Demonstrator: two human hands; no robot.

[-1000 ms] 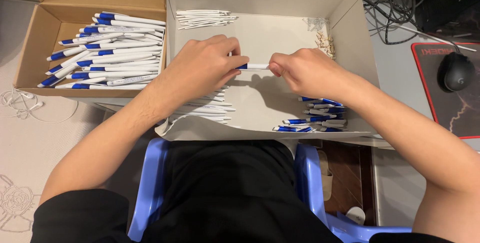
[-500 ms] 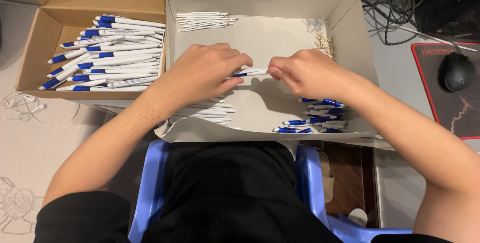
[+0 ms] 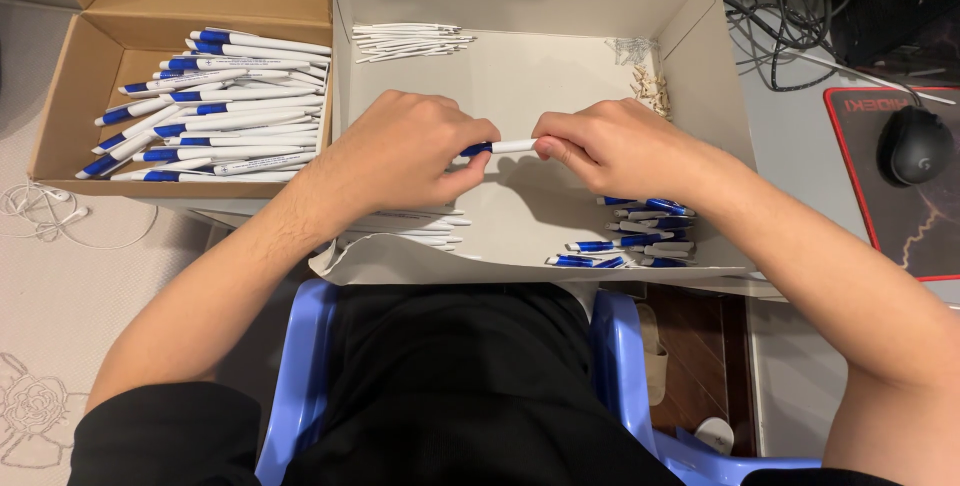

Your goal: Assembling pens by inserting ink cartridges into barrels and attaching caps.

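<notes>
You are sitting at a home desk set up for piecework. A mouse (image 3: 912, 144) on a red-edged mat (image 3: 930, 236) and a tangle of cables (image 3: 790, 6) mark a computer worktop (image 3: 800, 136). Cardboard boxes (image 3: 70, 116) of pens (image 3: 220, 106) crowd beside it, you sit on a blue plastic chair (image 3: 300, 376), and a patterned floor mat (image 3: 60, 296) lies below.

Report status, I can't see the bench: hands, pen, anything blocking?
Left hand and right hand shut on pen, one at each end. Pen held over white box. Nothing blocking.
</notes>
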